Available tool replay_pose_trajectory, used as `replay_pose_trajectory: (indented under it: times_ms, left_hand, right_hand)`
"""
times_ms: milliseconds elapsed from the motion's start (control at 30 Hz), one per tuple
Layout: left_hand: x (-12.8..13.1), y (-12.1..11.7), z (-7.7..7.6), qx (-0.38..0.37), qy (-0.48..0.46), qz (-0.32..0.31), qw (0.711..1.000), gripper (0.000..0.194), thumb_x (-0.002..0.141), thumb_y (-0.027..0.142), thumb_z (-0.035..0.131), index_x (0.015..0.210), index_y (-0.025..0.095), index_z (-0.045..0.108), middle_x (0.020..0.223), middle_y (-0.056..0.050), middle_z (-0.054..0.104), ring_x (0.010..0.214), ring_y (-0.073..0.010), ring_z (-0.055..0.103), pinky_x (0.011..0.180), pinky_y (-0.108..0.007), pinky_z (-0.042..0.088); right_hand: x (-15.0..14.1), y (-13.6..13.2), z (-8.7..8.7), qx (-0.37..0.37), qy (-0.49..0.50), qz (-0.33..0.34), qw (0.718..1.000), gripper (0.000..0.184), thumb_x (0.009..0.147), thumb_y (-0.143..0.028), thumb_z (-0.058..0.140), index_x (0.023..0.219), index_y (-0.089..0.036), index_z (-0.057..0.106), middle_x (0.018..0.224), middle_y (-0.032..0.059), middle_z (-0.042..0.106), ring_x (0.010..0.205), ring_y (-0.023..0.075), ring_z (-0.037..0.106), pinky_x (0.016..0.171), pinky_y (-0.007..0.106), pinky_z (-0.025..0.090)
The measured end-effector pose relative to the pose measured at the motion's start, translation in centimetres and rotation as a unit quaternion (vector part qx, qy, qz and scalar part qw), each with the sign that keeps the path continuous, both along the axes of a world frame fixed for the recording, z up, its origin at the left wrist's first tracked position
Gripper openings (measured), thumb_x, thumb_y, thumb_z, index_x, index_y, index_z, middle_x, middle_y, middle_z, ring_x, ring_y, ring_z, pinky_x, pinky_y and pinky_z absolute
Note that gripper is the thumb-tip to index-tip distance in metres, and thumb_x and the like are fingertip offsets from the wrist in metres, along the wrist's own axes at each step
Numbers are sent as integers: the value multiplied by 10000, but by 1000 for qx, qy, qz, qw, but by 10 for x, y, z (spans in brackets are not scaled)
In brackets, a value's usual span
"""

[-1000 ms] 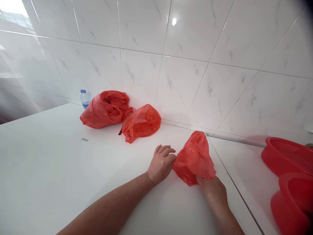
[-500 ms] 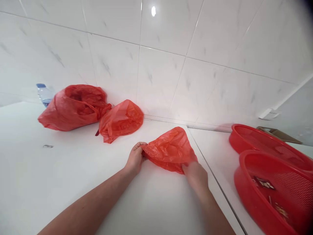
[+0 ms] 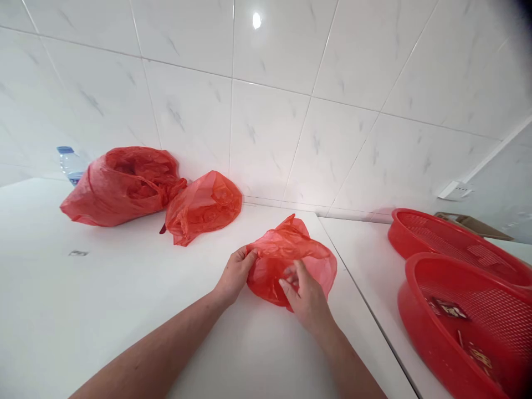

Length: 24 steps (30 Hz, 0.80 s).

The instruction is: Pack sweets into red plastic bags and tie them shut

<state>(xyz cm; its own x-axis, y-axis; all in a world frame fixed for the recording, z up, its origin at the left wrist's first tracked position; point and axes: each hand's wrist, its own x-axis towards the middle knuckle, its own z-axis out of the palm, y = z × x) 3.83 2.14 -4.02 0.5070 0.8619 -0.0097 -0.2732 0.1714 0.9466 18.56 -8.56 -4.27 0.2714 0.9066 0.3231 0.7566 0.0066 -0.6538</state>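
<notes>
A crumpled red plastic bag [image 3: 288, 260] lies on the white counter [image 3: 103, 293], gathered between my hands. My left hand [image 3: 235, 276] grips its left edge. My right hand [image 3: 305, 295] pinches the thin film near the middle of the bag, with the fingertips partly hidden in the folds. Farther back against the tiled wall sit two more red plastic bags: a large, bulging one [image 3: 120, 187] with a knotted end, and a smaller, rounded one [image 3: 203, 208]. Neither hand touches them.
A plastic water bottle [image 3: 70, 164] stands behind the large bag. Two red perforated baskets [image 3: 415, 230] [image 3: 419, 327] lie to the right on a lower white surface beyond the counter's edge; the nearer holds small dark packets. White marble-look tiles form the wall.
The bag has gone from a flattened triangle to a looser, bunched shape. My right hand has moved up and left onto the bag's middle, and my left hand now grips it more firmly.
</notes>
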Motion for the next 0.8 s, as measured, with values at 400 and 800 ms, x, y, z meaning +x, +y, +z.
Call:
replay_pose_trajectory:
  times_ms: [400, 800]
  left_hand:
    - [-5, -13, 10, 64, 100, -227, 967, 276, 824, 422, 538, 946, 174, 556, 886, -51, 612, 769, -173, 609, 689, -294, 479]
    - [12, -19, 65, 638, 384, 98, 660, 522, 790, 97, 500, 1276, 280, 443, 1488, -129, 252, 1233, -345, 426, 869, -461, 468]
  right_hand:
    - [29, -8, 25, 117, 146, -187, 964, 556, 818, -356, 542, 1321, -279, 316, 1167, 67, 583, 866, 181, 615, 733, 326, 512]
    - [1, 1, 6, -12, -40, 77, 996, 870, 684, -164, 595, 1441, -312, 192, 1429, 44, 389, 1245, 236, 434, 934, 394, 454]
